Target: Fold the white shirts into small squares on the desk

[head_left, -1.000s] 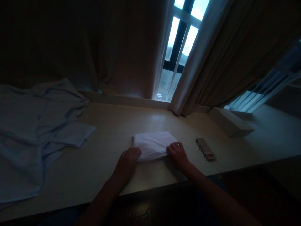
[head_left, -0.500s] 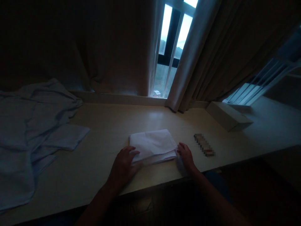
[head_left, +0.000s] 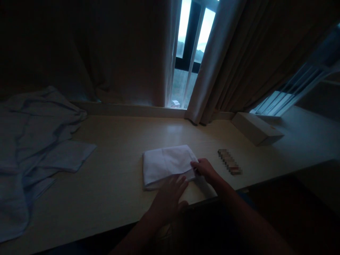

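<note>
White folded cloth is laid flat on the pale tabletop, below the curtained window. Its right edge is pinched between the thumb and fingers of the right hand. Its near edge is overlapped by the left hand, whose fingers are extended and released. Crumpled white fabric is heaped at the left; a pixelated oblong object and a long box are set at the right.

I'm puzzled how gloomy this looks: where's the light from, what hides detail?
Head view: light enters mainly through the narrow, dark-framed window, its sky nearly white; soft glare on the pale flat tabletop. Head view again: brown fabric curtains sink into shadow, pixel blocks mask a brown oblong item right of the folded white cloth.
</note>
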The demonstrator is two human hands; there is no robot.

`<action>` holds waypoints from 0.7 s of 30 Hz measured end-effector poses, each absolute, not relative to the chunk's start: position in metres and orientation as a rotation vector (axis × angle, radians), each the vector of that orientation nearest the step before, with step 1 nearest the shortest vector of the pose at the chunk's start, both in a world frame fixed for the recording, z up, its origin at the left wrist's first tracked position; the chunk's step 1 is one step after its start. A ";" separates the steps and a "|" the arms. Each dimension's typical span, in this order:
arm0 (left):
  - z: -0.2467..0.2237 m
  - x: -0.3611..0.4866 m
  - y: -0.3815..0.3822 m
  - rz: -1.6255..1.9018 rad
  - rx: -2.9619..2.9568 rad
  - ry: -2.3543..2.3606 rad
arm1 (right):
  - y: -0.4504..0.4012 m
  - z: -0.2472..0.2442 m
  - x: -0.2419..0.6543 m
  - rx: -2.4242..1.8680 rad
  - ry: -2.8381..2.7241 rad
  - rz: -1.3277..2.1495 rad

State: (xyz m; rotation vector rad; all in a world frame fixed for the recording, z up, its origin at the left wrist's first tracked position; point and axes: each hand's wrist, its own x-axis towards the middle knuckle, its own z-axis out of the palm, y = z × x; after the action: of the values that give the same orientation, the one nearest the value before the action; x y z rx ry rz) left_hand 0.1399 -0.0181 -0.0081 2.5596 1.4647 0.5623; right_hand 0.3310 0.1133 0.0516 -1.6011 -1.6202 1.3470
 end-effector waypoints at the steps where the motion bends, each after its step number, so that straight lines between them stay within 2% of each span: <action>1: -0.007 0.139 -0.019 0.549 2.556 1.456 | 0.111 0.056 0.330 -1.630 -1.667 1.282; 5: -0.003 0.141 -0.019 0.525 2.532 1.450 | 0.107 0.079 0.324 -1.748 -1.932 0.746; 6: -0.002 0.142 -0.019 0.528 2.528 1.449 | 0.106 0.085 0.322 -1.743 -1.936 0.713; 7: -0.001 0.143 -0.019 0.539 2.523 1.453 | 0.105 0.091 0.318 -1.719 -1.895 0.781; 9: 0.002 0.144 -0.019 0.581 2.504 1.476 | 0.102 0.101 0.311 -1.601 -1.660 1.155; 11: 0.005 0.145 -0.018 0.639 2.473 1.532 | 0.098 0.107 0.305 -1.379 -1.277 1.580; 13: 0.009 0.147 -0.016 0.670 2.450 1.588 | 0.092 0.106 0.302 -1.185 -0.934 1.837; 16: 0.016 0.152 -0.010 0.633 2.453 1.624 | 0.080 0.096 0.301 -1.137 -0.669 1.974; 21: 0.025 0.161 0.005 0.409 2.404 1.596 | 0.063 0.077 0.304 -1.174 -0.623 1.931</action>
State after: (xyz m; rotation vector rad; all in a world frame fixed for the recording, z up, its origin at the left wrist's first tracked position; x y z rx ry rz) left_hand 0.1614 0.0049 0.0251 2.4038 1.5956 0.4087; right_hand 0.3043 0.0628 0.0768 -1.1741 -0.6226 1.9314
